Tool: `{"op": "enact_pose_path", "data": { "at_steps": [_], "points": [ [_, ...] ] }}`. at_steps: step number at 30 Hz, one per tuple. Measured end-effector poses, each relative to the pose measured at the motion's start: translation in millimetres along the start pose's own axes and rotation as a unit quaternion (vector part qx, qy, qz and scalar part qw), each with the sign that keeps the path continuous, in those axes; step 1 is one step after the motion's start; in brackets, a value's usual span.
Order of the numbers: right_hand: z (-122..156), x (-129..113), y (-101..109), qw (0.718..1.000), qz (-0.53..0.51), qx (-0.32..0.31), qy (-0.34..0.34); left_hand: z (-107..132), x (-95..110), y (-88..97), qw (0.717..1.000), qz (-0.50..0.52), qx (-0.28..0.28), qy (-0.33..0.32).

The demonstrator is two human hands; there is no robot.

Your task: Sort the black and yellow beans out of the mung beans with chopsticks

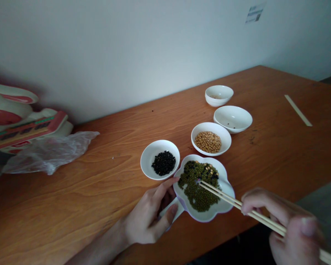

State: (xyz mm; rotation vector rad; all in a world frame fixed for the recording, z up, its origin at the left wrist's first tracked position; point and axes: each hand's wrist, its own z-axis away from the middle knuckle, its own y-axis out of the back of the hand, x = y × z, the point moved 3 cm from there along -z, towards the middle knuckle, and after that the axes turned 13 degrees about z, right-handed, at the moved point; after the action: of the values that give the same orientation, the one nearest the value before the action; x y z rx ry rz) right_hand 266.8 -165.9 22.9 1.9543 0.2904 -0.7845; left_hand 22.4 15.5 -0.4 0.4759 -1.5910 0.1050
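Note:
My left hand point(151, 209) is closed round the short handle of a white, flower-shaped dish point(223, 176), its index finger along the rim. Green beans point(202, 200) cover much of the dish, with black and yellowish beans mixed in towards its far side. In my right hand point(287, 224) is a pair of wooden chopsticks point(226, 197), whose tips touch down among the green beans near the middle. Just beyond the dish stand a white bowl of black beans point(164, 163) and a white bowl of yellow beans point(208, 142).
Farther back are a white bowl point(233, 116) with a few dark beans and another bowl point(219, 94) with a few light bits. A pale flat strip point(298, 110) lies at the right. At the left, clear plastic point(52, 151) lies by a rabbit-like toy point(24, 114). A wall point(127, 55) rises behind the table.

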Motion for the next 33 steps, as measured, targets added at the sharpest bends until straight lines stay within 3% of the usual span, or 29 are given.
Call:
{"op": "enact_pose_path", "data": {
  "at_steps": [18, 28, 33],
  "points": [
    [1.3, -0.2, 3.9, 1.000, -0.022, -0.001, 0.014, 1.7, -3.7, -0.5, 1.000, -0.001, 0.002, -0.005],
    [4.3, 0.5, 6.5, 0.997, 0.000, 0.071, -0.002, 1.4, -3.5, -0.4, 1.000, -0.003, 0.002, 0.001],
    [9.2, 3.4, 8.1, 0.998, 0.003, 0.067, -0.020, 0.4, -1.7, -0.1, 1.000, -0.007, -0.001, -0.013]
  ]
}}
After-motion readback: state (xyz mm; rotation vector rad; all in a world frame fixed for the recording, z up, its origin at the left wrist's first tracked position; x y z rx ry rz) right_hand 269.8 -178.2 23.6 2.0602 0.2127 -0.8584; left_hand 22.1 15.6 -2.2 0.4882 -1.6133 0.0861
